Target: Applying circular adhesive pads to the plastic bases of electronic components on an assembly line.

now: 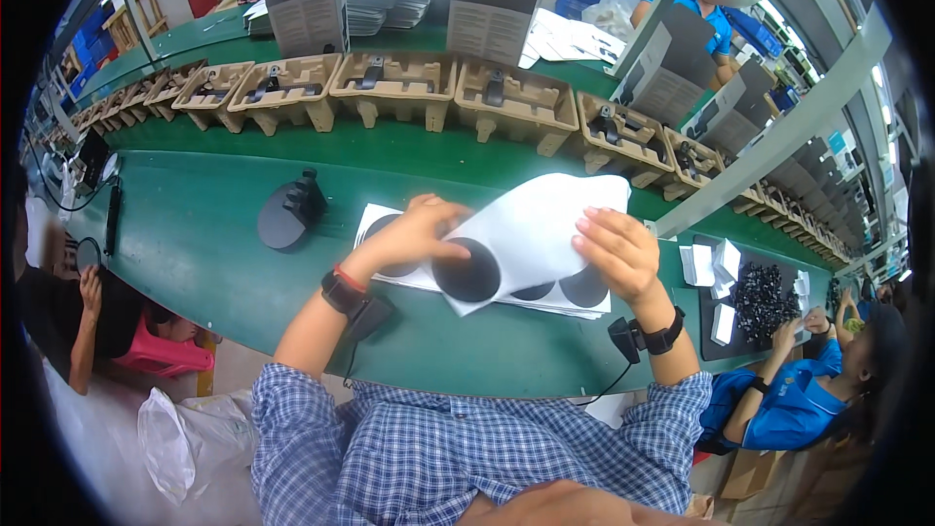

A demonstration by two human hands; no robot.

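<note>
A white sheet with round black stickers point(567, 214) is raised and curled above the bench. My right hand point(623, 255) is closed on the sheet's right side, fingers on its front face. My left hand point(421, 237) is at the left edge, its thumb over the rim of a round black sticker point(466, 271) and its blurred forefinger near the upper edge. Beneath lies a stack of similar white sheets point(555, 306) with black discs, partly covered. Left of the stack, a black stand with a round base point(286, 215) rests on the green bench point(209, 263).
Brown moulded trays point(392, 88) holding black parts line a conveyor beyond the bench. A slanted metal post point(769, 161) rises at right. A dark mat point(716, 328) with small black parts lies by a co-worker in blue point(794, 397). Another person sits at far left.
</note>
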